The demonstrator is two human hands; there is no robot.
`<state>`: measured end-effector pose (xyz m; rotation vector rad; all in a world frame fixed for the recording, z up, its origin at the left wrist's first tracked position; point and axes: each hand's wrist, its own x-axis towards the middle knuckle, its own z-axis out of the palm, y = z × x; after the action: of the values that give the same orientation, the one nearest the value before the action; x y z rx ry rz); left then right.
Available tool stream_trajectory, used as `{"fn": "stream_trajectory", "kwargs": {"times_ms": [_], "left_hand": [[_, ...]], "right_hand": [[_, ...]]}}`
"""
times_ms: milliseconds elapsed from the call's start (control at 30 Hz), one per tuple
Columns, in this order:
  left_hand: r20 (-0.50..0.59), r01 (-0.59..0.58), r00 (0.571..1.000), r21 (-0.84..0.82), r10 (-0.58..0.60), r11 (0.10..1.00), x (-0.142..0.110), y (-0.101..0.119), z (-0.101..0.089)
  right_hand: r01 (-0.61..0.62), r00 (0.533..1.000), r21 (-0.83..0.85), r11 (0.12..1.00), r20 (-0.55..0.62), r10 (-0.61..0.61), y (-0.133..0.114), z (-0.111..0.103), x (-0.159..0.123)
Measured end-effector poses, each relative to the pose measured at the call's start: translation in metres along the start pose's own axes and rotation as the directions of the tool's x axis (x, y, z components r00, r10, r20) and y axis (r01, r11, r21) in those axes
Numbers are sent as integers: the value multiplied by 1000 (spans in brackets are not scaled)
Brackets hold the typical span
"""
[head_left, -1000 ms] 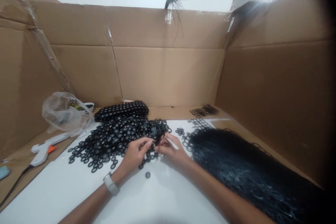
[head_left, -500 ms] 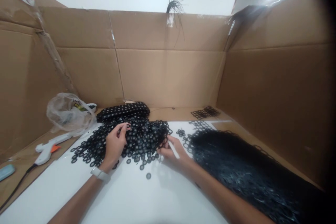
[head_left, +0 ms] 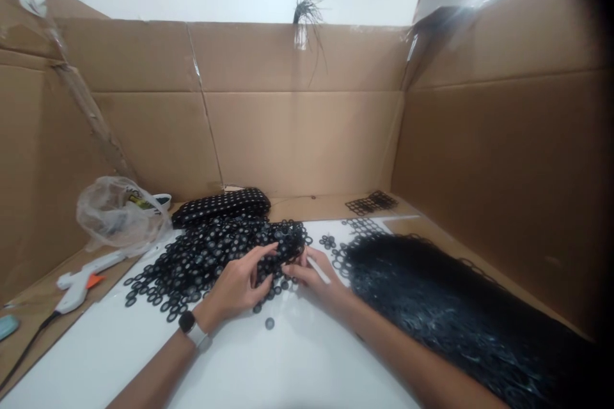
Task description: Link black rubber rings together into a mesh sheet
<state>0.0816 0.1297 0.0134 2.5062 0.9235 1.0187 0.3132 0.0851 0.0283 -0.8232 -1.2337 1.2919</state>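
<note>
Black rings (head_left: pixel 201 255) lie heaped on the tabletop (head_left: pixel 268 370), just past the left hand (head_left: pixel 237 281), its thumb and fingers spread apart. The right hand (head_left: pixel 320 281) grips a white stick (head_left: pixel 318 270). A big dark heap (head_left: pixel 446 307) lies beside the right arm (head_left: pixel 393 339), partly cut off. I can hardly see the right fingertips.

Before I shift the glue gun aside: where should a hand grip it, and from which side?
Likely the handle, from above on the near side: the glue gun lies flat, handle pointing nearward, while its nose lies beside the plastic bag. Keep off the orange trigger.
</note>
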Motion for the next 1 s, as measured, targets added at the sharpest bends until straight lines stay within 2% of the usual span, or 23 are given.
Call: {"fn": "stream_trajectory", "kwargs": {"times_ms": [200,300,467,533,600,667,733,900,1000], "left_hand": [[-51,13,999,22,-12,1000,1,-6,10],[-101,18,995,10,-17,1000,0,-9,9],[-212,61,975,-7,-61,998,0,-12,9],[-271,75,960,-19,-77,997,1,-13,10],[-324,76,942,-33,-82,997,2,-12,9],[-356,56,932,-43,-68,997,2,-10,8],[-366,16,930,-47,-33,999,1,-5,7],[-315,-156,940,-49,133,987,-5,11,9],[-266,-282,928,-48,260,958,-8,22,12]], "right_hand": [[-41,995,-70,997,90,47,-15,4,-6],[-79,993,-47,996,81,83,-19,6,-8],[-56,995,-17,998,80,57,-5,-2,-2],[-39,999,34,999,27,38,6,-6,3],[-2,993,73,997,-117,11,17,-10,8],[45,958,74,996,-286,-22,24,-14,13],[58,920,62,996,-390,-29,27,-20,18],[-43,909,145,988,-405,99,28,-34,29],[-78,898,212,974,-410,161,31,-40,36]]}}
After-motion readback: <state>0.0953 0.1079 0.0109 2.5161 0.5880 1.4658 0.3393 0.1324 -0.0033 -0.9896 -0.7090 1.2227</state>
